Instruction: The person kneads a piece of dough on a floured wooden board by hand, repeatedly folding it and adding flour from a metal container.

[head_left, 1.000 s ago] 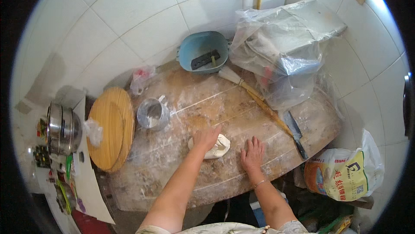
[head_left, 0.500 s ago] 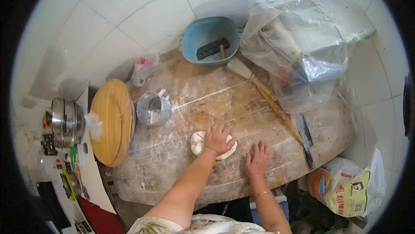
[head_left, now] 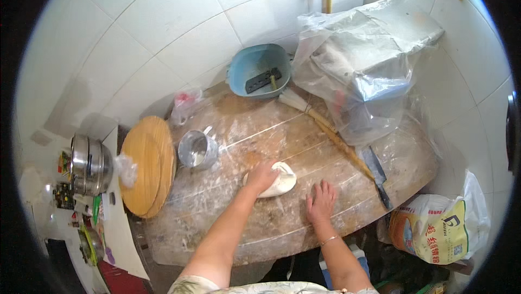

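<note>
A pale lump of dough (head_left: pixel 283 181) lies on a floured wooden board (head_left: pixel 260 223). My left hand (head_left: pixel 260 175) presses down on the dough's left half, fingers curled over it. Flat on the board to the right of the dough rests my right hand (head_left: pixel 321 201), fingers spread, holding nothing. A bracelet sits on that wrist.
A metal cup (head_left: pixel 197 149) stands left of the dough, beside a round wooden lid (head_left: pixel 147 165). A blue basin (head_left: pixel 259 70) sits at the back, a long stick (head_left: pixel 337 137) and a cleaver (head_left: pixel 377 173) on the right, plastic-wrapped bundle (head_left: pixel 362 60) behind, sack (head_left: pixel 439 228) lower right, steel pot (head_left: pixel 90 163) far left.
The dough has shifted slightly under my left hand, which now covers its left side. My right hand stays flat on the board.
</note>
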`<control>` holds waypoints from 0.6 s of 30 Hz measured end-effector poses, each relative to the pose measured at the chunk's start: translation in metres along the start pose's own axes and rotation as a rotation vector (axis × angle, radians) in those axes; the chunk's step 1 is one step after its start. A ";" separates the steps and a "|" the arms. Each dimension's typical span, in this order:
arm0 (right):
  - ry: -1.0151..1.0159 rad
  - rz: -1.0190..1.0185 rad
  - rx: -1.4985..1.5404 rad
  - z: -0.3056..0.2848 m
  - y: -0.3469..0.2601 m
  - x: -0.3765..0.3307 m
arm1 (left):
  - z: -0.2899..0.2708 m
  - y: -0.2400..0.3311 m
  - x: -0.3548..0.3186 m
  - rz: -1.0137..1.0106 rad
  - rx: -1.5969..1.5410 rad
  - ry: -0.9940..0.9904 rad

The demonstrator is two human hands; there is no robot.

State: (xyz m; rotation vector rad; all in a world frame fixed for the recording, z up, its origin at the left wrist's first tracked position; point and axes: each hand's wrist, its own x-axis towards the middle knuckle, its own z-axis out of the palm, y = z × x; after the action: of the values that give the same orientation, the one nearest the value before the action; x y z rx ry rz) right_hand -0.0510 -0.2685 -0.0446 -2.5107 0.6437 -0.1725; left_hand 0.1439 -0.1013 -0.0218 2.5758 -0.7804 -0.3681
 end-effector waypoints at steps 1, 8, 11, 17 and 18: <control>0.014 -0.004 0.001 0.000 0.002 0.005 | -0.013 0.008 -0.017 0.092 0.093 0.016; 0.004 -0.009 -0.029 0.002 0.003 0.001 | -0.037 -0.023 -0.080 -0.614 -0.369 0.012; 0.011 -0.029 -0.010 -0.002 -0.006 0.000 | -0.046 -0.073 -0.053 -0.782 -0.985 -0.138; 0.025 -0.045 -0.042 0.004 0.001 -0.006 | -0.044 -0.045 -0.001 -0.474 -0.143 -0.379; 0.010 -0.035 -0.039 0.005 0.000 -0.006 | -0.043 -0.041 -0.005 -0.423 -0.090 -0.417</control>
State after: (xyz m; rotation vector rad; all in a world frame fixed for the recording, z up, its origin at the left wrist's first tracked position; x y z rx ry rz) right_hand -0.0549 -0.2630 -0.0486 -2.5612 0.6131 -0.1870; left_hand 0.1747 -0.0535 -0.0024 2.5959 -0.3218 -1.0679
